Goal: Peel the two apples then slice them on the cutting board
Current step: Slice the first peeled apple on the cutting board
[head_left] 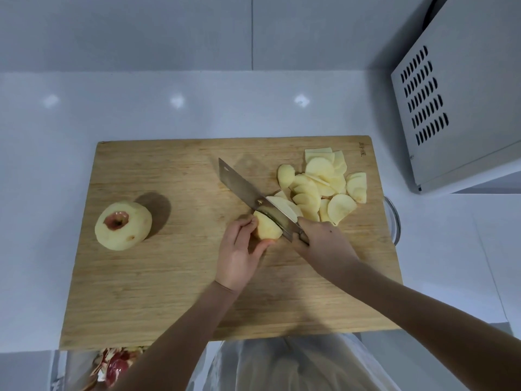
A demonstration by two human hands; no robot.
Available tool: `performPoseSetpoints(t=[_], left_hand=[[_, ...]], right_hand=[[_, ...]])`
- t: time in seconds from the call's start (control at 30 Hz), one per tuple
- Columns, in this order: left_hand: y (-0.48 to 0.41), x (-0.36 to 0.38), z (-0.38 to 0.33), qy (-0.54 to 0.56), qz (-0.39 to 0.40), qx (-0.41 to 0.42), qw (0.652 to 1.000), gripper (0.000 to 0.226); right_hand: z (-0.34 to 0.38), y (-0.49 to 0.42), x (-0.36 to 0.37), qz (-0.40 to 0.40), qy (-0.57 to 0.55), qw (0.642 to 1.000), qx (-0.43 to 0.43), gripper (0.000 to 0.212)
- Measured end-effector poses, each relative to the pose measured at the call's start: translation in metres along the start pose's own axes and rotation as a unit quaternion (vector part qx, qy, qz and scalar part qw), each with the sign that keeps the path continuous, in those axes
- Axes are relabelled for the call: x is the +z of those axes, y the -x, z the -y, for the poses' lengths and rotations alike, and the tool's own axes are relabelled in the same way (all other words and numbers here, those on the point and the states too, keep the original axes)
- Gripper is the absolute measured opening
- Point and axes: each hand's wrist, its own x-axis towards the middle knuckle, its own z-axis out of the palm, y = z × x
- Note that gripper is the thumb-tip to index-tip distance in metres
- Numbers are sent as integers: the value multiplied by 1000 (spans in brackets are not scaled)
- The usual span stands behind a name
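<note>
A wooden cutting board lies on the white counter. On its left side sits a whole peeled apple, red skin left around the stem hollow. At the board's middle my left hand holds a peeled apple piece with curled fingers. My right hand grips the handle of a cleaver, whose blade is cutting down into that piece; a fresh slice leans against the blade's right side. A pile of apple slices lies at the board's back right.
A metal appliance with vent slots stands at the back right on the counter. A glass rim shows past the board's right edge. Red apple peels lie in a bag below the board's front edge.
</note>
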Motion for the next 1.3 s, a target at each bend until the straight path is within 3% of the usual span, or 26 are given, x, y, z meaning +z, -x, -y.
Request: performPoseSetpoints(t=[0.23, 0.57, 0.87, 1.07, 1.3], left_hand=[[-1, -1, 0, 8, 8, -10, 1000, 58], [-1, 0, 1, 11, 16, -17, 1000, 57], [1, -2, -1, 37, 18, -20, 999, 53], [2, -4, -2, 34, 16, -28, 999, 55], [3, -3, -2, 32, 3, -20, 999, 55]], right_hand=[[-4, 33, -21, -48, -9, 999, -17, 37], [2, 22, -17, -8, 21, 1000, -15, 38], [6, 1, 10, 4, 33, 999, 10, 17], [2, 21, -3, -30, 9, 999, -5, 36], [0, 38, -17, -38, 13, 999, -24, 30]])
